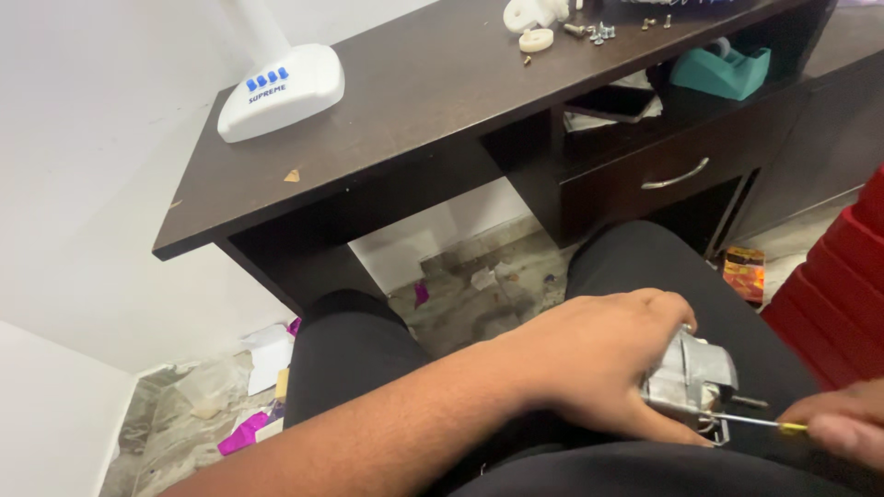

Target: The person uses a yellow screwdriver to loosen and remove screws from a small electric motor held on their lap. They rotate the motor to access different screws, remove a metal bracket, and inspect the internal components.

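Fingers (pixel 677 322) of left hand (pixel 599 359) grip boxy silver metal motor (pixel 695 377); right hand (pixel 843 423) fingers pinch yellow-handled screwdriver (pixel 750 421).

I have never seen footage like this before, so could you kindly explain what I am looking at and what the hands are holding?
This is a single picture from a camera worn on a person's head, looking down at their own lap and hands; no machine is involved. The left hand grips a small silver metal motor over the person's dark trousers. The right hand holds a thin screwdriver with a yellow handle, its tip against the motor. Ahead stands a dark wooden desk. On it lie a white fan base with blue buttons, white plastic parts and loose screws. A teal tape dispenser sits on the shelf below.
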